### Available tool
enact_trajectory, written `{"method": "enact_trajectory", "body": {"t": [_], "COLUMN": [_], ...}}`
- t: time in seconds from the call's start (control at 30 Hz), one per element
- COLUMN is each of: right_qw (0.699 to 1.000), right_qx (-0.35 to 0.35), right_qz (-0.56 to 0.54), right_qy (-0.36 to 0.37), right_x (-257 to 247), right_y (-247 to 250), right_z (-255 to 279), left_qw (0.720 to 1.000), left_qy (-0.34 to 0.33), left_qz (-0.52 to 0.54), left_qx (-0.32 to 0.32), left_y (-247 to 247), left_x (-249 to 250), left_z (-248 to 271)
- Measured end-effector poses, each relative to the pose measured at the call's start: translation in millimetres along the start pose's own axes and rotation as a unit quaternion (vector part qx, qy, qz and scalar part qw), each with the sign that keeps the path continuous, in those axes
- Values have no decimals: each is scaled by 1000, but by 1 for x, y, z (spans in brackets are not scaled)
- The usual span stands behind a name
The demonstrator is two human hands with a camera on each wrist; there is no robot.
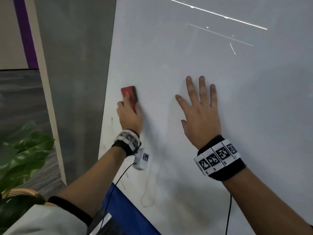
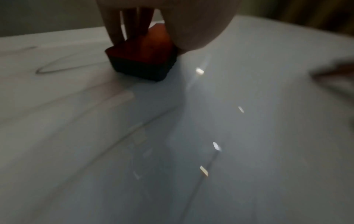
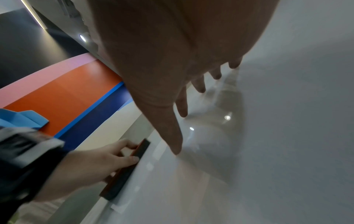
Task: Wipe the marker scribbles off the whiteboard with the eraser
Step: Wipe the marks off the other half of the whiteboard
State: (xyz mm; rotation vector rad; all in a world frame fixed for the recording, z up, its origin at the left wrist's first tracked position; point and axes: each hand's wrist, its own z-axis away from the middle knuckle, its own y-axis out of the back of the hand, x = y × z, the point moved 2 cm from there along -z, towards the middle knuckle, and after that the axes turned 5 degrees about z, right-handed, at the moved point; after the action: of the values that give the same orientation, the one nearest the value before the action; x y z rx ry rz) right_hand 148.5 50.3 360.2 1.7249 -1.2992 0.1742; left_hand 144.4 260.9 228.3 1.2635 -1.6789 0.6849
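Left hand: curled over the red-backed eraser, thumb on one long side and fingers on the other, with the dark felt face flat against the whiteboard. Right hand: fingers spread and straight, laid on the board to the right of the eraser and apart from it, gripping nothing; whether the palm bore on the surface could not be told.

Eraser: sat close to the board's left edge, about mid-height. Its long axis ran nearly up and down the board, tilted slightly, in line with the left forearm.

Marker scribbles: thin, faint loops and strokes lay below the eraser, along the lower-left part of the board toward its bottom edge, passing under the left wrist. A short dark stroke showed just inside the left edge, below the left hand. In the left wrist view, a looped line ran just beside the felt.

Judgement: the remaining marks lay on the wrist side of the eraser, nearer the left hand than the right, so a downward pull along the eraser's long axis would likely meet them. The board above and to the right looked clean.
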Motion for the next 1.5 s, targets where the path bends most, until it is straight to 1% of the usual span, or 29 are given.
{"method": "enact_trajectory", "body": {"t": [0.07,0.1,0.13,0.17,0.2,0.27,0.33,0.37,0.4,0.47,0.53,0.6,0.67,0.7,0.73,0.8,0.83,0.87,0.9,0.93,1.0,1.1,1.17,1.2,1.27,1.33,1.4,1.47,1.5], "right_qw": [1000,1000,1000,1000,1000,1000,1000,1000,1000,1000,1000,1000,1000,1000,1000,999,999,1000,1000,1000,1000,1000,1000,1000,1000,1000,1000,1000,1000], "right_qx": [4,4,4,4,5,6,5,4,5,8,7,5,5,3,-1,-8,-10,-10,-10,-10,-6,2,2,0,-4,-7,-6,-2,-1], "right_qz": [-1,-2,-3,-3,0,5,7,8,10,12,15,17,19,20,22,28,27,24,20,19,19,13,11,11,10,11,11,8,4], "right_qy": [-8,-9,-7,-4,-2,3,10,13,15,14,12,11,13,14,15,16,16,16,15,14,10,5,6,7,7,8,8,6,5], "right_x": [-3,-4,-4,-3,-2,1,2,3,3,2,0,-1,-2,-2,-1,-1,0,-1,-1,-2,-6,-8,-7,-6,-4,-5,-6,-8,-9], "right_y": [1,1,0,-1,-1,-2,-3,-4,-5,-6,-6,-6,-7,-6,-6,-5,-4,-4,-4,-4,-5,-6,-7,-8,-9,-9,-9,-8,-8], "right_z": [0,0,0,0,0,0,1,2,1,0,0,0,0,0,0,0,0,0,0,0,1,1,1,0,0,0,0,1,1], "left_qw": [984,971,965,968,980,999,990,985,984,991,999,992,983,985,991,999,993,985,983,987,999,989,980,979,986,997,995,965,954], "left_qy": [-173,-227,-251,-237,-184,-6,136,166,172,123,10,-113,-164,-153,-116,31,113,171,186,159,42,-118,-176,-181,-146,-56,99,260,299], "left_qz": [3,4,3,-3,-8,6,4,-6,-17,-36,-37,-15,18,22,16,11,8,4,-1,-7,3,9,1,-4,-16,-26,-15,-10,-18], "left_qx": [-40,-67,-81,-82,-72,-43,-37,-45,-51,-41,-33,-60,-86,-80,-64,-24,-12,-9,-6,-5,-20,-86,-95,-96,-84,-52,-10,9,12], "left_y": [1,2,5,8,10,20,29,29,28,24,16,8,2,1,0,4,7,8,8,5,-1,-10,-11,-10,-9,-5,1,4,2], "left_x": [6,0,-7,-16,-30,-66,-94,-100,-99,-81,-61,-43,-42,-48,-59,-87,-97,-101,-98,-88,-61,-33,-34,-39,-52,-71,-88,-93,-90], "left_z": [29,35,29,17,-1,-43,-69,-71,-67,-48,-18,18,38,35,29,9,1,-2,2,11,43,101,107,99,76,45,16,1,0]}}
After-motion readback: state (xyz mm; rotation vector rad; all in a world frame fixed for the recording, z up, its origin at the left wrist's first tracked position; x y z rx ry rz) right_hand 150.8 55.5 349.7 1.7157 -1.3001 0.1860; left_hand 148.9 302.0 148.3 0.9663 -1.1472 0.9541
